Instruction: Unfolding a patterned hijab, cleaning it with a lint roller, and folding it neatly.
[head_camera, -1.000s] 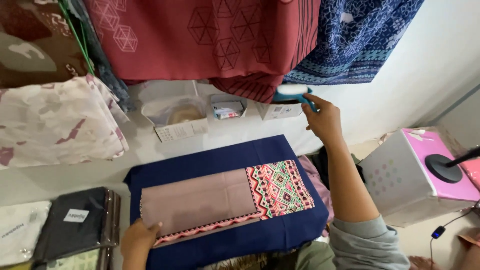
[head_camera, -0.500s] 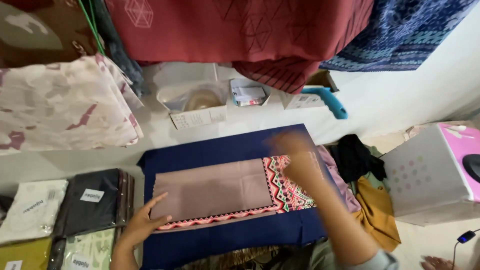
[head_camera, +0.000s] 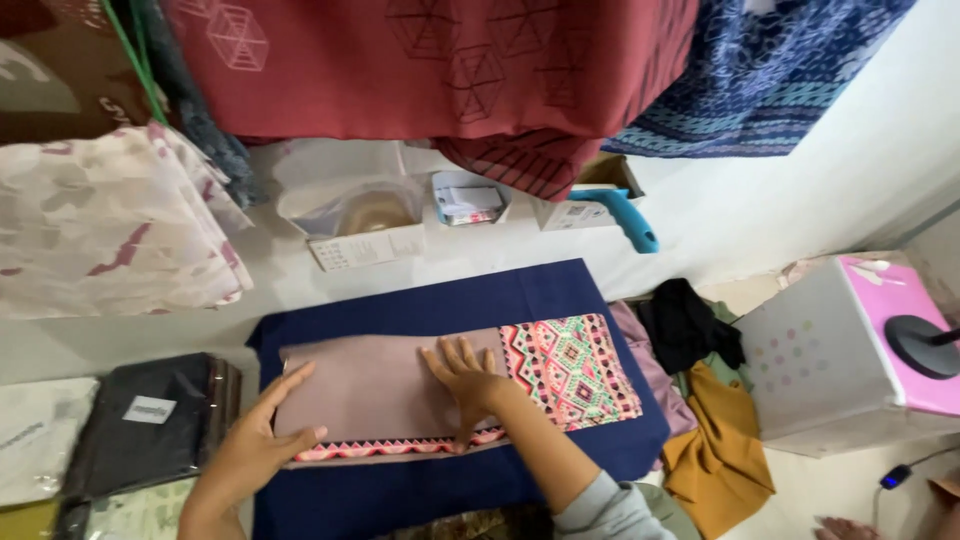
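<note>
This is looking like a small home fabric or clothing workspace. Patterned cloths (head_camera: 440, 70) are hanging above the fingers (head_camera: 455, 352), packaged garments (head_camera: 150, 420) are lying to their left, small boxes (head_camera: 470, 200) are sitting beyond them, and loose clothes (head_camera: 715, 450) are piling up to their right.

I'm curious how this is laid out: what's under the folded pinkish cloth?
A navy cloth lies under the pinkish cloth, showing on all sides. Both hands, left and right, press flat on top. Whatever lies beneath the navy cloth is covered.
</note>
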